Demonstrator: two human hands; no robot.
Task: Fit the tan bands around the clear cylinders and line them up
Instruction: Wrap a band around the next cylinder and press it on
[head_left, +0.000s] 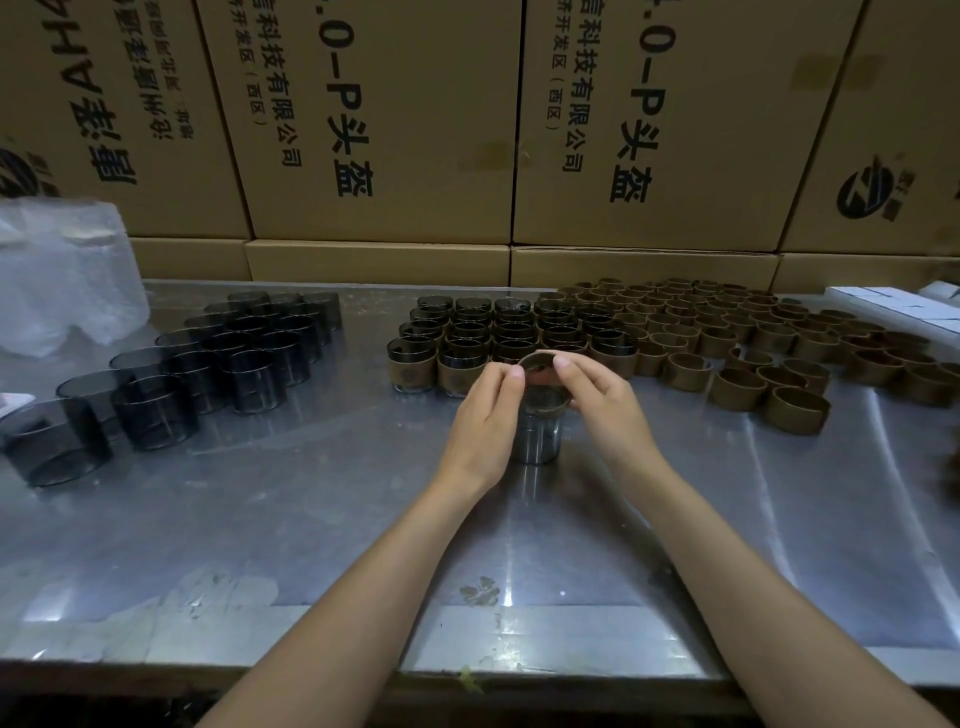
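Left hand, right hand pinch tan band between fingertips — above clear cylinder.

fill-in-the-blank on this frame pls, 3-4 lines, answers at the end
1. Both hands hold one tan band over a single ____ cylinder.
2. The bare cylinders stand on the person's ____ side of the table.
3. The loose bands lie on the ____ side.
4. Behind the table stand stacked ____ boxes.

Answers: clear; left; right; cardboard
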